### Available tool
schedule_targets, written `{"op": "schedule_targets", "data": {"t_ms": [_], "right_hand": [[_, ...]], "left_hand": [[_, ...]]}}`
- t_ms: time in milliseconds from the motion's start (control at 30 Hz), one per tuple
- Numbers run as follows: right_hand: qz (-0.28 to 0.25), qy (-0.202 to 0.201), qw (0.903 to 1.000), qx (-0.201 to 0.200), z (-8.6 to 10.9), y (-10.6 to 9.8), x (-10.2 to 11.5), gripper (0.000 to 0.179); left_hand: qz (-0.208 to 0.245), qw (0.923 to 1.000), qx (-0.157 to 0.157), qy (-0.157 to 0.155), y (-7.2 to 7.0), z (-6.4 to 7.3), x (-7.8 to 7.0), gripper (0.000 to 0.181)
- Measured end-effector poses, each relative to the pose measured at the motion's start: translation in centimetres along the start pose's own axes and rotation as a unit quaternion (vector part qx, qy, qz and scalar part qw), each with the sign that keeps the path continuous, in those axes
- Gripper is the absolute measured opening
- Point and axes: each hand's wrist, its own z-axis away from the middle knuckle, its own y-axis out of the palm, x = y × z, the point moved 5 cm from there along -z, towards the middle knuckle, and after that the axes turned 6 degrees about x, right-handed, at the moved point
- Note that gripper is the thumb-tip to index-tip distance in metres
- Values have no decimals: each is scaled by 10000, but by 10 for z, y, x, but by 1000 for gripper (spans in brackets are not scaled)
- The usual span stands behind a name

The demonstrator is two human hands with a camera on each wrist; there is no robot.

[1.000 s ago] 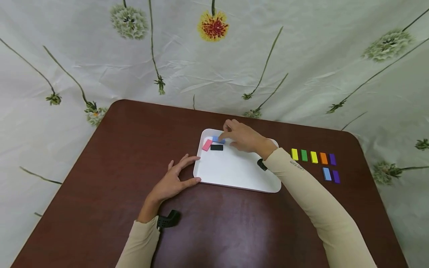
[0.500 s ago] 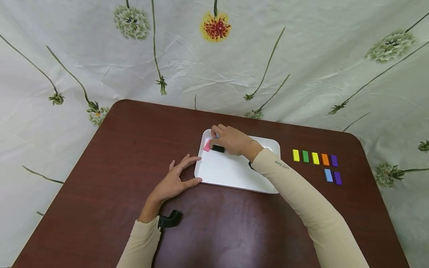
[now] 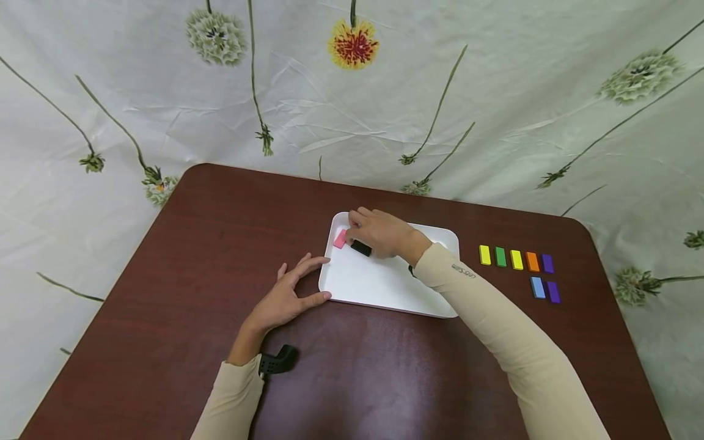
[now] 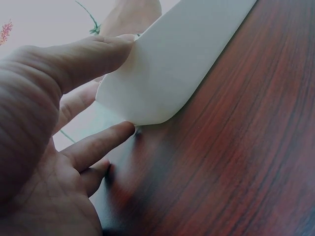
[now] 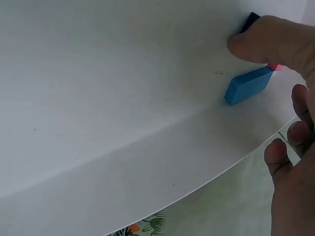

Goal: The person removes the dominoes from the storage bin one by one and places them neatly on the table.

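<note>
A white tray (image 3: 385, 293) lies on the table, holding a pink block (image 3: 340, 239) and a black block (image 3: 361, 247). In the right wrist view, a blue block (image 5: 248, 86) lies near the tray's far wall; in the head view the hand covers it. My right hand (image 3: 382, 232) reaches over these blocks, its thumb and index finger at the black block, apparently pinching it. The thumb hides much of that contact in the right wrist view. With fairly straight fingers, my left hand (image 3: 283, 299) touches the tray's near left corner (image 4: 152, 115).
Right of the tray, several blocks stand in two rows: yellow (image 3: 484, 255), green (image 3: 500, 256), yellow (image 3: 516, 260), orange (image 3: 531, 261) and purple (image 3: 547, 263), with light blue (image 3: 538, 287) and purple (image 3: 553, 292) nearer. A flowered cloth (image 3: 308, 91) hangs behind the brown table (image 3: 352, 360).
My right hand moved left and down over the blocks in the tray. The black block has turned and shifted slightly right and nearer. My left hand stayed at the tray corner.
</note>
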Motion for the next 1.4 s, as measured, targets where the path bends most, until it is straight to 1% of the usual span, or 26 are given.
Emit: {"op": "schedule_targets", "data": {"t_ms": [100,200,367,533,700,767,900,1033,1133,1267,1400], "right_hand": [[-48,14,9999,139,2,1,2,41],[-90,18,9998,193,4,1,2,39],[-228,56,9997,34,12,3,0,37],[-535,188,9983,-152,24,4,-8,38],[-1029,508,9932,-170,41,1,-23,43],[-1189,682,9904,-178,51,-2,-29,44],[-1309,951,9866,-217,75,-5,-42,47],[-1465,1233,9814,-164,106,-5,-59,49],[-1626,1487,9754,-90,129,-1,-72,49],[-1777,1811,9673,-38,158,10,-88,49],[-1874,2064,9603,-51,190,22,-97,48]], "left_hand": [[-5,10000,5,3,0,0,-1,65],[20,10000,13,4,-1,1,-2,65],[39,10000,-5,3,-1,1,-2,65],[48,10000,-4,46,-1,0,-2,66],[32,10000,-16,42,-1,1,-2,65],[24,10000,-8,27,-1,1,-2,65],[11,10000,5,-7,-1,3,-3,66],[14,10000,-7,29,0,5,-2,66],[6,10000,-15,72,-1,5,-1,66],[-9,9999,-4,107,-1,4,-1,66],[-12,9999,-3,128,1,1,-2,66]]}}
